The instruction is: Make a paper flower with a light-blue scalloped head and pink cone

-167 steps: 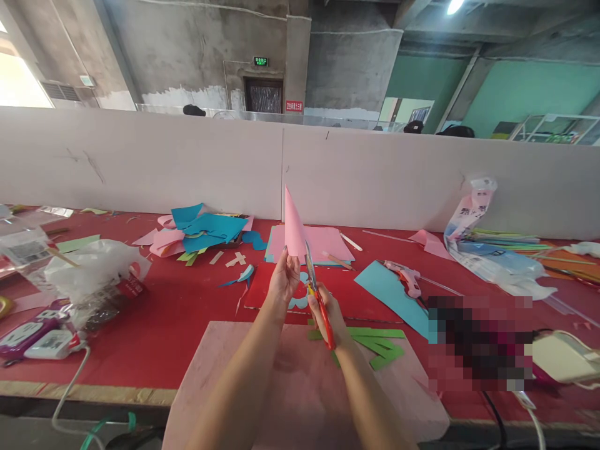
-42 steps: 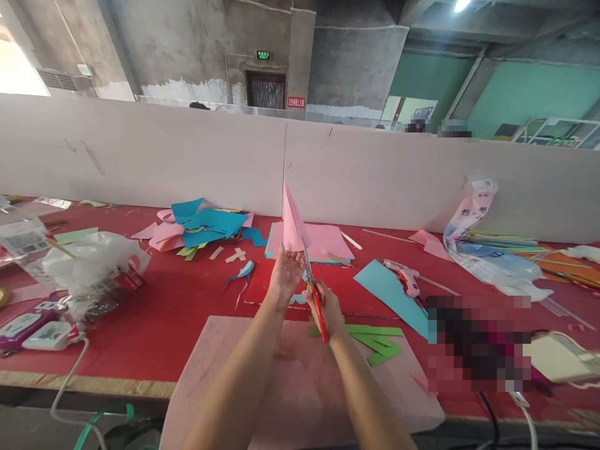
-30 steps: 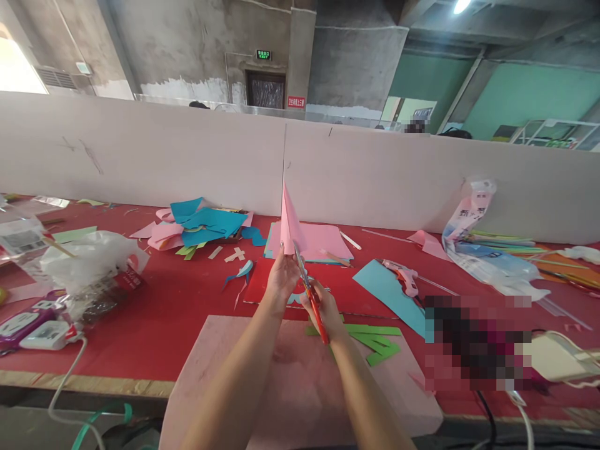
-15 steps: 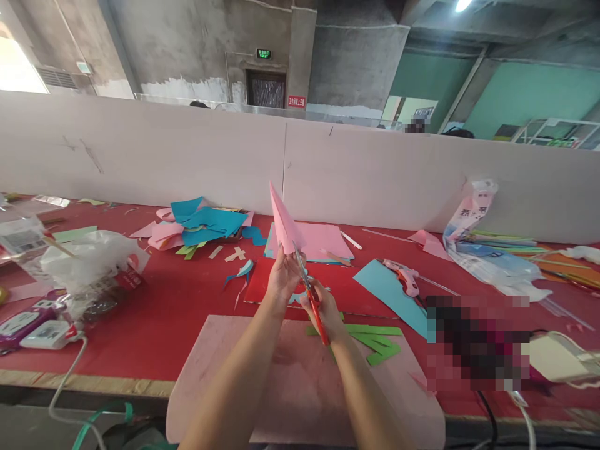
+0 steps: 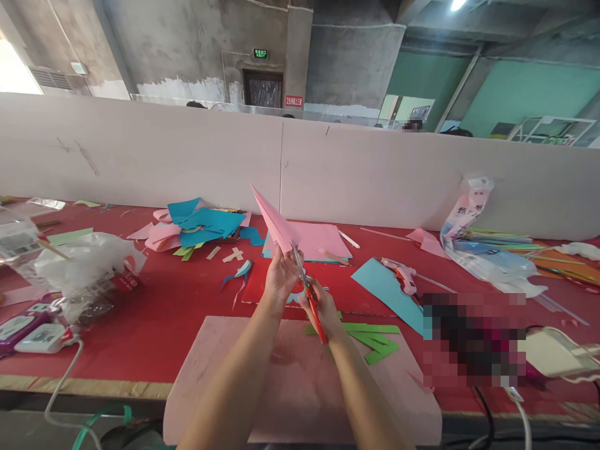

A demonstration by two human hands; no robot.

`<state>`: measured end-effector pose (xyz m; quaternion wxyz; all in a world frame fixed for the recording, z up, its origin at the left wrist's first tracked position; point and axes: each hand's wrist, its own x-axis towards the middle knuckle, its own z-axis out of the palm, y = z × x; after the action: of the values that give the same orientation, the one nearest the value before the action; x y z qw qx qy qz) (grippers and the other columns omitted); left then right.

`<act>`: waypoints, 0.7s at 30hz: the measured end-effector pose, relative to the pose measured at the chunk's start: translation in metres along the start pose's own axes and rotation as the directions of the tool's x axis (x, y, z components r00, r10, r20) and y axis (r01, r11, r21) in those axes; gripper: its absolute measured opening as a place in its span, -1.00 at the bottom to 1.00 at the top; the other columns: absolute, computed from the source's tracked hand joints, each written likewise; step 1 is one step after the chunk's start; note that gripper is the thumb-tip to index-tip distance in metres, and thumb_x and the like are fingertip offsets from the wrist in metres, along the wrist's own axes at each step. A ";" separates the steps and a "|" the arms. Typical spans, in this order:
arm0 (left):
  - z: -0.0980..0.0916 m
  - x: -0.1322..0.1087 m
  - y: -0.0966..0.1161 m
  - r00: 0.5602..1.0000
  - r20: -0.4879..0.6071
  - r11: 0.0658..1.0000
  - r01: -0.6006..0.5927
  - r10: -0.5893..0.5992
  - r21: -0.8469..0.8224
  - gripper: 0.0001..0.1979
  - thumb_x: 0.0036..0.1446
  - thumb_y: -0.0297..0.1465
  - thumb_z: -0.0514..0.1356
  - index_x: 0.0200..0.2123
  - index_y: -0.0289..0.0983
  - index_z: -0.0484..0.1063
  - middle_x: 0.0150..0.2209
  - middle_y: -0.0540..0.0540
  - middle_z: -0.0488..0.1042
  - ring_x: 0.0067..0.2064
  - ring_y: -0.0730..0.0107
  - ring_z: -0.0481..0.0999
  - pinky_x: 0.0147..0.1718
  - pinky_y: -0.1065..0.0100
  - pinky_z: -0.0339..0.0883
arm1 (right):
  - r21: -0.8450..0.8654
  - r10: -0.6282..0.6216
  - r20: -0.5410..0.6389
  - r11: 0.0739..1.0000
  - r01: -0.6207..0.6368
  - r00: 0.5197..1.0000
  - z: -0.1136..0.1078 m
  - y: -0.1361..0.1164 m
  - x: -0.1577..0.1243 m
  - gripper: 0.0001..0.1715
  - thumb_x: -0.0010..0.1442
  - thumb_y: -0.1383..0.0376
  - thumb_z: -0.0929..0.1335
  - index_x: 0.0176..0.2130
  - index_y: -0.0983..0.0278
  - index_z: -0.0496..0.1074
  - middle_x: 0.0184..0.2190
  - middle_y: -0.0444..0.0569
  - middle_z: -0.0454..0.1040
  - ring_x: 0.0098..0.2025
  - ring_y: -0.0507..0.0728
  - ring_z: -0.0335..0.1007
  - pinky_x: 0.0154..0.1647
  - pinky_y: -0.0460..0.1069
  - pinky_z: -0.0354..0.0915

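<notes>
My left hand [image 5: 280, 275] is closed on the lower end of a folded piece of pink paper [image 5: 273, 220], whose pointed tip leans up and to the left. My right hand [image 5: 325, 307] grips orange-handled scissors [image 5: 310, 297]. Their blades reach up to the paper's lower edge, beside my left fingers; how far they are apart is hard to see. Beneath my hands lies a red board [image 5: 360, 294] with pale blue shapes on it, partly hidden. Green paper strips [image 5: 375, 340] rest on a pink board [image 5: 225, 375] under my forearms.
A stack of pink sheets [image 5: 323, 236] lies behind my hands. To the right are blue paper [image 5: 382, 290], a pink glue gun [image 5: 404, 275] and a plastic package [image 5: 497, 262]. At left are blue and pink scraps [image 5: 206, 226] and a plastic bag [image 5: 89, 265]. A white partition [image 5: 187, 156] stands behind.
The pink paper's tip has tilted further to the left. Both hands keep their holds, and the scissors stay at the paper's lower edge. The whole view has shifted slightly.
</notes>
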<state>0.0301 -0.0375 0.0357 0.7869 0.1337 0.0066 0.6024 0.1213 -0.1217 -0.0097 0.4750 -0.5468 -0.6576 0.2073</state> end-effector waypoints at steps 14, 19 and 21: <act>-0.001 -0.002 0.000 0.999 -0.015 0.994 0.046 -0.045 0.096 -0.79 0.18 -0.36 0.00 -0.26 -0.21 0.42 -0.40 0.00 0.50 -0.35 0.52 0.47 -0.29 0.44 0.32 | -0.003 -0.060 -0.056 0.998 0.060 0.997 -0.003 -0.004 0.000 -0.70 0.12 0.18 0.21 -0.16 0.29 0.25 -0.50 -0.15 0.23 -0.51 0.01 0.15 -0.46 -0.11 0.15; -0.003 -0.001 0.000 0.998 0.008 0.993 0.064 -0.065 0.098 -0.77 0.19 -0.36 -0.02 -0.23 -0.23 0.41 -0.42 -0.02 0.50 -0.34 0.50 0.48 -0.32 0.43 0.34 | 0.017 -0.039 -0.067 0.999 0.041 0.997 -0.002 -0.004 0.000 -0.75 0.14 0.16 0.20 -0.22 0.27 0.23 -0.53 -0.17 0.19 -0.53 0.00 0.11 -0.47 -0.12 0.13; -0.004 0.000 0.000 0.998 0.001 0.993 0.066 -0.066 0.101 -0.78 0.18 -0.36 -0.02 -0.24 -0.23 0.41 -0.41 -0.02 0.50 -0.34 0.49 0.49 -0.32 0.43 0.35 | 0.021 -0.041 -0.072 0.999 0.043 0.997 -0.002 -0.004 -0.001 -0.74 0.14 0.16 0.20 -0.22 0.27 0.23 -0.53 -0.18 0.18 -0.53 0.00 0.09 -0.48 -0.12 0.13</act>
<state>0.0291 -0.0369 0.0320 0.7986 0.1742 0.0399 0.5747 0.1208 -0.1240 -0.0056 0.5088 -0.5345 -0.6490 0.1851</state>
